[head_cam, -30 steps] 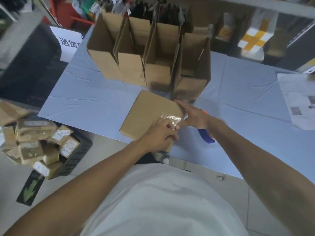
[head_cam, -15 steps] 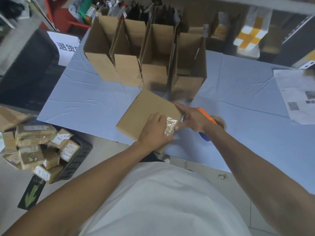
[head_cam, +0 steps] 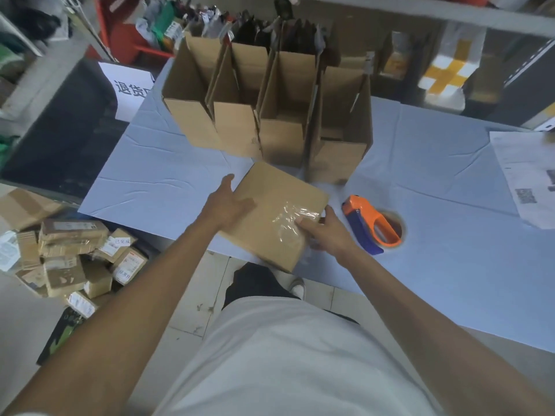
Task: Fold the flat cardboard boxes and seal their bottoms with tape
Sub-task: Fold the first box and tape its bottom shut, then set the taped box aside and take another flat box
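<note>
A box point(head_cam: 276, 217), bottom side up, sits at the near edge of the counter point(head_cam: 450, 265), its near corner hanging past the edge. The left hand point(head_cam: 229, 205) lies on the box's left side with fingers stretched out and flat, thumb over the top face; it presses rather than grips. The right hand point(head_cam: 326, 232) is at the box's right edge, fingers bent around that edge and over a wrinkled strip of clear tape point(head_cam: 289, 219) that covers the right part of the upturned face. How far the tape runs down the side is hidden by the hand.

Just right of the right hand, not touching it, a tape gun point(head_cam: 371, 225) with an orange handle and blue body lies on the counter; its roll is mostly hidden behind the handle.

Behind the box stand four open boxes point(head_cam: 270, 115) in a row, flaps up, touching one another; the nearest of them is just beyond the held box's far corner. Their insides are dark and hard to read.

A printed sheet point(head_cam: 528, 178) at the counter's right is cut off by the frame. Taped parcels point(head_cam: 69, 259) are piled in a bin on the floor at left, labels too blurred to read.
</note>
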Motion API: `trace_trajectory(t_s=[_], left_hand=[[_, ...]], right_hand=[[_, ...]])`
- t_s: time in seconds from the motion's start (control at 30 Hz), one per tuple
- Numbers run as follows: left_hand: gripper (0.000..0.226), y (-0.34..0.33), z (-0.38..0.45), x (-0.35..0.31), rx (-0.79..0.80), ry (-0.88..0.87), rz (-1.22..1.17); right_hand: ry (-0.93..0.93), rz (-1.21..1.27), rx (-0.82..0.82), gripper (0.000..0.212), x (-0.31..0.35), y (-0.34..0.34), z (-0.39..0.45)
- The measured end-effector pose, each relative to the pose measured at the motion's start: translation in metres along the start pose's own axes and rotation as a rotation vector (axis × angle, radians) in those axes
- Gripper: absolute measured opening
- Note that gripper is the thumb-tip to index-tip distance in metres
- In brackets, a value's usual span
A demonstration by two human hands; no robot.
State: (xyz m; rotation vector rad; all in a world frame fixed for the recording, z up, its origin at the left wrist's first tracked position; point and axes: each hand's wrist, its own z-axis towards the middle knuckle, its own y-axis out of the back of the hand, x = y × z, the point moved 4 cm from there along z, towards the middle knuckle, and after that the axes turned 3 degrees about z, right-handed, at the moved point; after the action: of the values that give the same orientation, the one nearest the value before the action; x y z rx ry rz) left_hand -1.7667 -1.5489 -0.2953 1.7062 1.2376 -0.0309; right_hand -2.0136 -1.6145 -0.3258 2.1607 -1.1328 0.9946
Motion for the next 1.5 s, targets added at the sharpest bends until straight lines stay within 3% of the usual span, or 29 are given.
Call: trace_trajectory(t_s=[0.07, 0.17, 0.37, 0.5, 0.57, 0.8, 0.93, 1.03, 1.13, 1.27, 1.33, 1.43, 1.5], left_hand=[[0.079, 0.011, -0.001, 0.011, 0.025, -0.034, -0.106], [0.066, 0.041, -0.01, 0.039, -0.066, -0.086, -0.337], [0.079, 0.123, -0.032, 0.101, -0.253, -0.09, -0.517], [0.087, 0.173, -0.029, 0.135, -0.38, -0.096, -0.475], [0.09, 0.195, -0.023, 0.148, -0.401, -0.125, -0.487], [0.084, 0.268, 0.017, 0.176, -0.431, -0.127, -0.512], [0.075, 0.303, 0.046, 0.192, -0.377, -0.185, -0.515], [0.065, 0.318, 0.073, 0.202, -0.299, -0.268, -0.495], [0.062, 0.328, 0.096, 0.207, -0.206, -0.329, -0.39], [0.077, 0.338, 0.113, 0.206, -0.029, -0.321, -0.216], [0.081, 0.346, 0.12, 0.195, -0.047, -0.371, -0.151], [0.104, 0.356, 0.134, 0.169, -0.175, -0.364, 0.205], [0.115, 0.355, 0.141, 0.142, -0.18, -0.374, 0.359]], right_hand=[[0.092, -0.034, 0.049, 0.066, 0.01, -0.02, 0.002], [0.216, -0.103, 0.094, 0.063, 0.034, -0.052, 0.004], [0.391, -0.252, 0.245, 0.051, 0.099, -0.146, 0.018], [0.47, -0.262, 0.314, 0.087, 0.141, -0.206, 0.029], [0.498, -0.278, 0.321, 0.092, 0.157, -0.23, 0.039], [0.575, -0.403, 0.104, 0.1, 0.199, -0.305, 0.058], [0.671, -0.495, -0.068, 0.089, 0.221, -0.341, 0.061], [0.636, -0.543, -0.172, 0.079, 0.229, -0.357, 0.071], [0.566, -0.593, -0.158, 0.082, 0.229, -0.369, 0.078], [0.538, -0.664, -0.109, 0.095, 0.235, -0.373, 0.073], [0.488, -0.685, -0.139, 0.097, 0.242, -0.365, 0.072], [0.424, -0.633, -0.276, 0.093, 0.249, -0.335, 0.071], [0.375, -0.689, -0.396, 0.089, 0.249, -0.312, 0.069]])
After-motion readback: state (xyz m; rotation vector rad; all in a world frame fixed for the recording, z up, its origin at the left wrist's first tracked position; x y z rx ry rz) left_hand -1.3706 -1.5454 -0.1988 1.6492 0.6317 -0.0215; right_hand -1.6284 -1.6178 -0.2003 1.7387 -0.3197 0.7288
